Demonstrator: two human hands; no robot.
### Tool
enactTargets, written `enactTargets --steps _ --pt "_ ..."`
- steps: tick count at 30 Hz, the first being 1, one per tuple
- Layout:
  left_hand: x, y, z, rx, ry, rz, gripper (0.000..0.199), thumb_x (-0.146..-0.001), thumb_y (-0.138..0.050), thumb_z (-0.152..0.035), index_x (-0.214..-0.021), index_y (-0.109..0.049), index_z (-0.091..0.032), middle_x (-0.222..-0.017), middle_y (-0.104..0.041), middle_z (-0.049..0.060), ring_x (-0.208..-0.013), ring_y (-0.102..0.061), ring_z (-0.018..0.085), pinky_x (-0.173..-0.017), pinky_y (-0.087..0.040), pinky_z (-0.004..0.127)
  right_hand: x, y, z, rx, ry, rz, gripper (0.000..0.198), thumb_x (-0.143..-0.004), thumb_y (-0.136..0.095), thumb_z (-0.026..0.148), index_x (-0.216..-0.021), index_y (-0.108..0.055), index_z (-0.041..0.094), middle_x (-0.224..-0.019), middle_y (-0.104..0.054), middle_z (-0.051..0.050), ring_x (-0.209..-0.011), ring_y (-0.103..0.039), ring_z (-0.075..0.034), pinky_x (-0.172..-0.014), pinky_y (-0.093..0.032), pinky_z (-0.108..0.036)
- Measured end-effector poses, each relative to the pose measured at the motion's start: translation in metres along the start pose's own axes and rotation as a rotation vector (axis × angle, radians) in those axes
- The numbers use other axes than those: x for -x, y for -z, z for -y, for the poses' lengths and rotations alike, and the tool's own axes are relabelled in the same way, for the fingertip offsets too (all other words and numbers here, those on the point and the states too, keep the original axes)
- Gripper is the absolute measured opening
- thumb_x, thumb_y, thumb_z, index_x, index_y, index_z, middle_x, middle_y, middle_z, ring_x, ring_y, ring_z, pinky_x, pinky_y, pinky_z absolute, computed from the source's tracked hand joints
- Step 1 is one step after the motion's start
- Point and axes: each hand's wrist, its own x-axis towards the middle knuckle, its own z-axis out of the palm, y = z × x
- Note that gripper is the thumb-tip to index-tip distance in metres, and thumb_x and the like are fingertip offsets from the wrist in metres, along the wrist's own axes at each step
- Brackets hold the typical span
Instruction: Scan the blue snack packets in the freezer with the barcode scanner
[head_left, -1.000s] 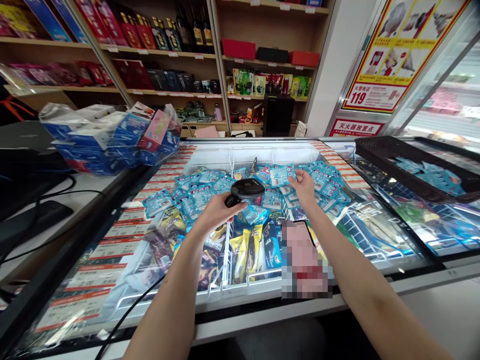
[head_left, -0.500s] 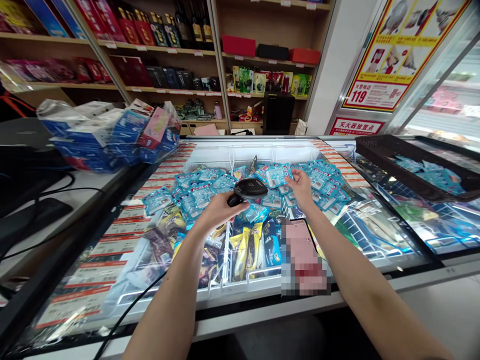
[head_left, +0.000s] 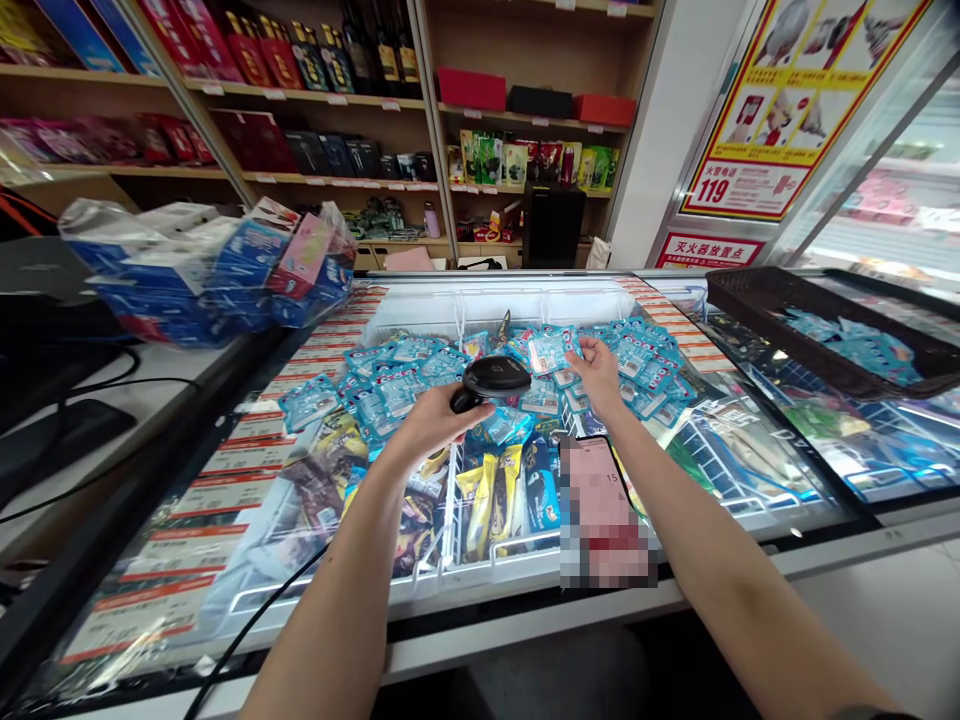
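Observation:
My left hand (head_left: 431, 422) is wrapped round the handle of a black barcode scanner (head_left: 496, 377), its head tilted over the freezer's glass top. Pinched by its right edge in my right hand (head_left: 598, 375) is a small blue snack packet (head_left: 550, 350), raised just off the others and facing me. Loose blue packets (head_left: 397, 390) of the same kind lie spread to the left, and another pile (head_left: 645, 365) lies to the right. Below my right wrist a phone (head_left: 604, 500) with a pink screen, partly blurred out, rests on the glass.
Wrapped ice creams (head_left: 491, 500) show in wire baskets under the glass. At right stands a dark woven basket (head_left: 757, 300) with more blue packets. Bagged blue boxes (head_left: 217, 265) sit on the left counter. A black cable (head_left: 262, 625) runs under my left forearm. Shelves (head_left: 315, 97) stand behind.
The view has shifted slightly. Both hands keep their holds on the scanner and the packet, with hardly any movement between them.

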Motion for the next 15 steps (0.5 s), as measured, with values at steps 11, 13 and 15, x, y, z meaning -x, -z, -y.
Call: enactTargets --steps 11,13,15 --pt "0.000 0.002 0.002 0.033 -0.019 -0.058 0.039 -0.074 -0.069 -0.054 -0.083 -0.062 -0.017 -0.054 -0.059 0.000 -0.045 -0.055 0.015 -0.045 -0.038 0.025 0.000 0.002 0.006 -0.091 0.025 -0.079 0.053 -0.074 -0.070 0.042 -0.117 -0.049 0.020 -0.081 -0.066 0.000 -0.074 -0.065 -0.020 -0.076 -0.059 -0.044" --pt "-0.001 0.004 0.002 0.048 -0.015 -0.113 0.038 -0.073 -0.069 -0.053 -0.081 -0.062 -0.017 -0.053 -0.058 0.000 -0.045 -0.053 0.014 -0.044 -0.039 0.024 -0.002 0.007 0.010 -0.059 0.045 -0.130 0.043 -0.076 -0.065 0.042 -0.111 -0.054 0.020 -0.081 -0.063 -0.001 -0.074 -0.062 -0.019 -0.075 -0.059 -0.043" --pt "-0.003 0.006 0.004 0.078 0.007 -0.193 0.038 -0.072 -0.070 -0.053 -0.079 -0.061 -0.016 -0.051 -0.056 -0.001 -0.044 -0.052 0.013 -0.043 -0.039 0.024 -0.005 0.015 0.013 0.040 0.084 -0.189 0.034 -0.080 -0.059 0.041 -0.105 -0.059 0.017 -0.086 -0.064 -0.005 -0.077 -0.061 -0.020 -0.076 -0.058 -0.042"
